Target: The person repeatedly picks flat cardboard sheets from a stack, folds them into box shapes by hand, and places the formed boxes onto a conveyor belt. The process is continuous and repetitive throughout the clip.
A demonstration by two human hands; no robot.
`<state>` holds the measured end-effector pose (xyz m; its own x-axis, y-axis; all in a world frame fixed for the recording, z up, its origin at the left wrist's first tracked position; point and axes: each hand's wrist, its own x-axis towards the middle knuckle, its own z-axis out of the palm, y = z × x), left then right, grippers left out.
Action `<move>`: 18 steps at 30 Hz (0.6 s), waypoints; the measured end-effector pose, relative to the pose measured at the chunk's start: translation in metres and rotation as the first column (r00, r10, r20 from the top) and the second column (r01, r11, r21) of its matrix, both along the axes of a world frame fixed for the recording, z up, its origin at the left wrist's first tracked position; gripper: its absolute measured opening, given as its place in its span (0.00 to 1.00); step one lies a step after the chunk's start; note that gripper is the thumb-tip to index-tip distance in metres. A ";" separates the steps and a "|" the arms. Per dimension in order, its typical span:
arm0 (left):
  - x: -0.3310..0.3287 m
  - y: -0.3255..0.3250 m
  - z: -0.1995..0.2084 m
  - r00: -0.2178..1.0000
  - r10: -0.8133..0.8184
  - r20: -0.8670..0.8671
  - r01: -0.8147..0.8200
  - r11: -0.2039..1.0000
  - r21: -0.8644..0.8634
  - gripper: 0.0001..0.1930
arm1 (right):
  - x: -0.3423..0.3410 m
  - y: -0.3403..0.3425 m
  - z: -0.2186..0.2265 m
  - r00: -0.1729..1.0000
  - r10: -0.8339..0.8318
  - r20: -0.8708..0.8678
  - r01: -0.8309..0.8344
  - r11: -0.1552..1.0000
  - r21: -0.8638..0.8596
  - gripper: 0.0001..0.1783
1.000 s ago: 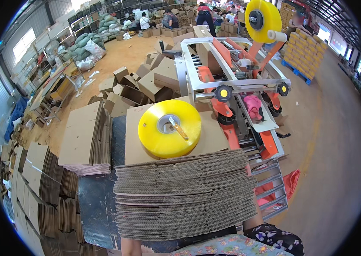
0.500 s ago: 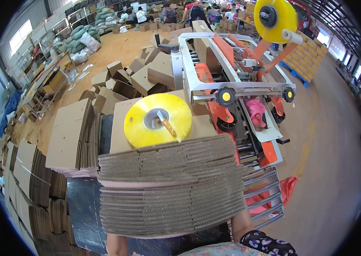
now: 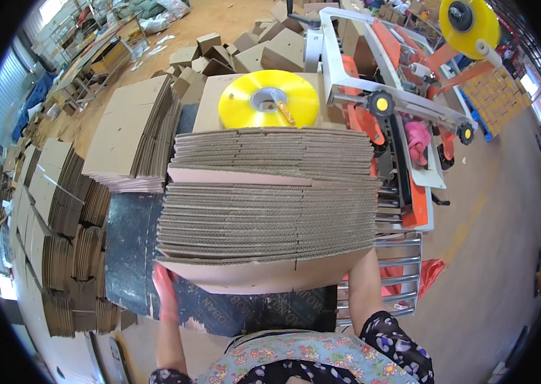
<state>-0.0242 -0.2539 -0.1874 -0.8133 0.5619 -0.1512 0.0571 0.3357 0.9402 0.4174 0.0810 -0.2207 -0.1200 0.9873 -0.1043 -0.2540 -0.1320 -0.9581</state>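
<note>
A thick stack of flattened cardboard boxes (image 3: 267, 217) is in front of me, edges upward and the plain face of its nearest sheet toward me. A pinkish sheet face (image 3: 232, 176) shows partway through it. My left hand (image 3: 164, 288) is at the stack's lower left corner, thumb and fingers against it, partly blurred. At the lower right corner my right hand (image 3: 365, 264) grips the stack, its fingers hidden behind the cardboard. Beyond the stack, a big yellow tape roll (image 3: 235, 102) lies on more cardboard, with an orange-handled cutter (image 3: 285, 112) across its core.
A dark worktop (image 3: 133, 233) lies beneath. Leaning box stacks (image 3: 120, 128) stand at the left, more bundles (image 3: 56, 185) lower down. A box-taping machine (image 3: 382, 96) with rollers (image 3: 401, 262) is at the right. Loose boxes (image 3: 270, 54) are heaped behind.
My view has tipped downward, so the scene sits higher. The stack is nearer the tape roll, and its near face and more of both forearms now show.
</note>
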 end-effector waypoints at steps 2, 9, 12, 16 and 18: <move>0.069 -0.068 -0.009 0.982 -0.127 0.141 0.134 0.990 -0.042 0.25 | 0.002 0.006 0.000 1.000 -0.012 -0.005 0.012 1.000 0.012 0.21; 0.223 0.030 -0.074 0.697 -0.220 0.682 0.173 0.975 0.138 0.25 | 0.003 -0.001 -0.004 0.999 0.052 0.015 -0.052 0.998 0.035 0.21; 0.239 0.075 -0.074 0.719 -0.104 0.688 -0.049 0.979 0.200 0.29 | 0.007 0.012 0.006 0.996 0.081 0.039 -0.085 0.992 0.092 0.20; 0.248 0.099 -0.073 0.718 -0.049 0.694 -0.138 0.968 0.211 0.30 | 0.020 0.072 0.046 0.991 0.006 0.137 -0.050 0.946 0.319 0.20; 0.237 0.091 -0.083 0.745 -0.131 0.655 -0.027 0.974 0.225 0.29 | 0.024 0.036 0.105 0.986 -0.085 0.146 0.040 0.957 0.287 0.18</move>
